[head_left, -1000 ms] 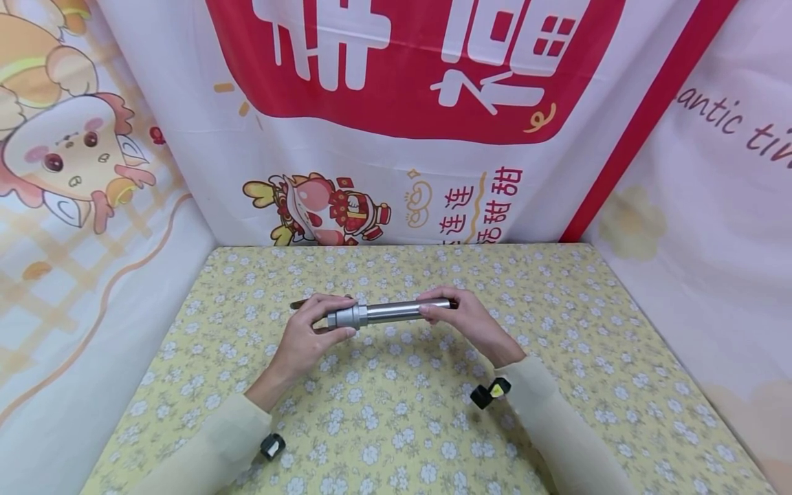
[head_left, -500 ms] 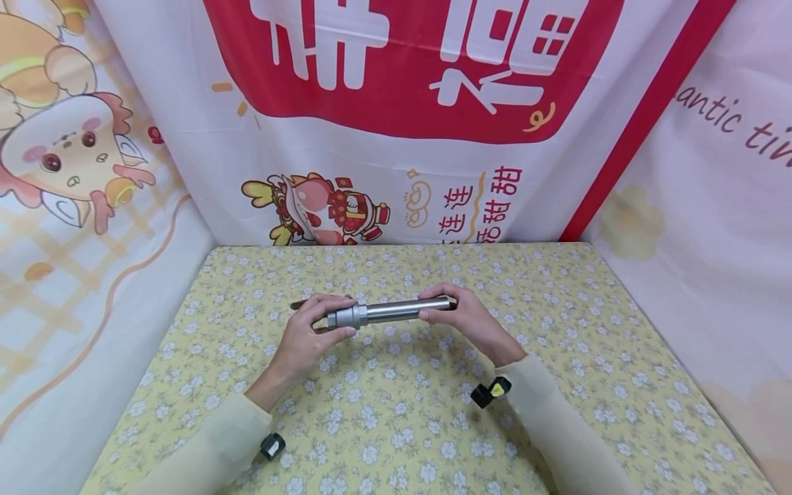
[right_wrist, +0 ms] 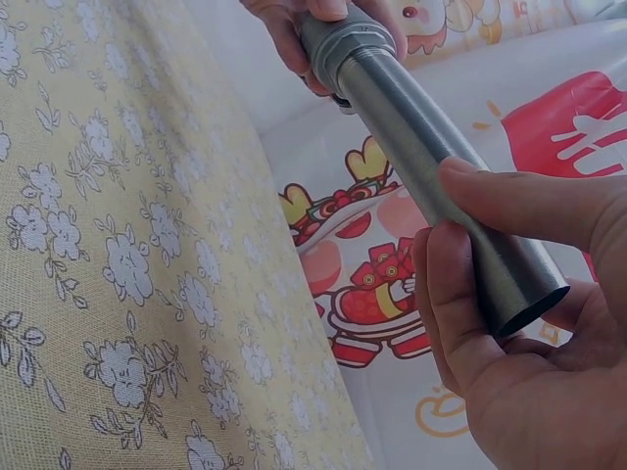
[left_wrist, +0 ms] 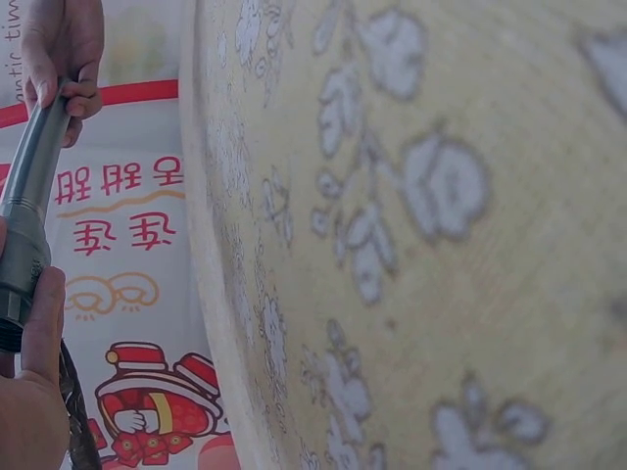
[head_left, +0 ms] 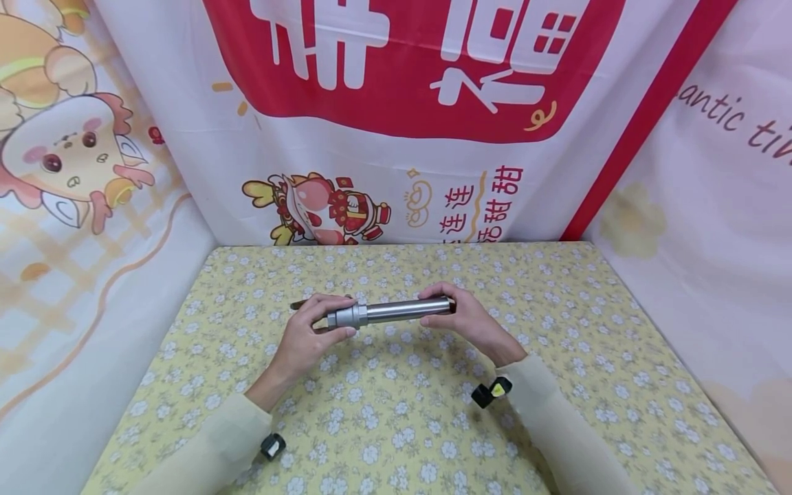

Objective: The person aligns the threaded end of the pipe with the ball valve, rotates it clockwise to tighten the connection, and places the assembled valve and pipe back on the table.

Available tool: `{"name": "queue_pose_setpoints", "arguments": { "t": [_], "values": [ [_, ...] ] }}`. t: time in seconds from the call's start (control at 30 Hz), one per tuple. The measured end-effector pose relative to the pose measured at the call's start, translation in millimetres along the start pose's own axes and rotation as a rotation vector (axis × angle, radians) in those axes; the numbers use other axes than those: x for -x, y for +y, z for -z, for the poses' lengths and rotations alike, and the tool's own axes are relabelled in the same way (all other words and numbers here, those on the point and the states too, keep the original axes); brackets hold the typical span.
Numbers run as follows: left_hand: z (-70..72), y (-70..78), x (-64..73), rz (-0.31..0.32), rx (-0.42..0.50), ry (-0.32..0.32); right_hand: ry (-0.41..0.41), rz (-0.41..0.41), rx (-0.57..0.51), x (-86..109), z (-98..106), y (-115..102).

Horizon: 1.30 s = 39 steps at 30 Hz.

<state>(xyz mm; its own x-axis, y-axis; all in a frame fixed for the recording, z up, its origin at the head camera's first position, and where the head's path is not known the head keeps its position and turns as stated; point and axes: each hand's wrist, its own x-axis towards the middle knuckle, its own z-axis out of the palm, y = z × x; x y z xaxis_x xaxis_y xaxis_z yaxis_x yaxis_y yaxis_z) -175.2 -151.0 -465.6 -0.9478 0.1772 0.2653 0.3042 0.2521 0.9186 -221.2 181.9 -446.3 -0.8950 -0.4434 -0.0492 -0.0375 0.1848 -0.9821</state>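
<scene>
A shiny metal tube (head_left: pixel 396 311) with a wider grey threaded-looking fitting (head_left: pixel 348 316) on its left end is held crosswise over the table. My left hand (head_left: pixel 304 340) grips the fitting, thumb on the near side and fingers over the far side. Around the tube's right end curl the thumb and fingers of my right hand (head_left: pixel 468 322). In the right wrist view the tube's hollow open end (right_wrist: pixel 529 311) shows within that hand. Behind my left hand a dark, narrow thing (head_left: pixel 298 304) pokes out, mostly hidden; its kind does not show.
A yellow floral cloth (head_left: pixel 383 412) covers the table. Printed white and red hangings (head_left: pixel 396 158) rise at its back edge, with more printed cloth (head_left: pixel 699 275) along both sides. Black camera mounts (head_left: pixel 272 446) sit at both sleeves.
The fingers of my right hand have shifted around the tube's end, the thumb moving down toward its near side. My left hand and the fitting stay in place.
</scene>
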Motion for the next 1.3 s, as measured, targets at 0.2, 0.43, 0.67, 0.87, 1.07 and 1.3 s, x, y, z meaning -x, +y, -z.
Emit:
{"name": "queue_pose_setpoints", "arguments": {
  "t": [0.2, 0.43, 0.67, 0.87, 1.07, 1.3],
  "values": [
    [0.3, -0.4, 0.2, 0.006, 0.0, 0.001, -0.015, 0.003, -0.016, 0.3, 0.7, 0.8],
    [0.6, -0.8, 0.9, 0.002, 0.0, 0.002, -0.013, -0.004, -0.004, 0.1, 0.9, 0.8],
    [1.0, -0.3, 1.5, -0.002, 0.004, 0.004, -0.004, -0.017, 0.009, -0.1, -0.2, 0.9],
    [1.1, -1.5, 2.0, -0.007, 0.005, 0.005, -0.001, -0.022, 0.008, 0.8, -0.9, -1.0],
    [0.8, -2.0, 1.8, -0.004, 0.006, 0.006, 0.003, -0.025, 0.012, 0.8, -1.0, -0.7],
    [0.6, -0.3, 1.8, 0.002, 0.015, 0.002, 0.014, -0.029, 0.011, 0.1, -0.6, 0.1]
  ]
}}
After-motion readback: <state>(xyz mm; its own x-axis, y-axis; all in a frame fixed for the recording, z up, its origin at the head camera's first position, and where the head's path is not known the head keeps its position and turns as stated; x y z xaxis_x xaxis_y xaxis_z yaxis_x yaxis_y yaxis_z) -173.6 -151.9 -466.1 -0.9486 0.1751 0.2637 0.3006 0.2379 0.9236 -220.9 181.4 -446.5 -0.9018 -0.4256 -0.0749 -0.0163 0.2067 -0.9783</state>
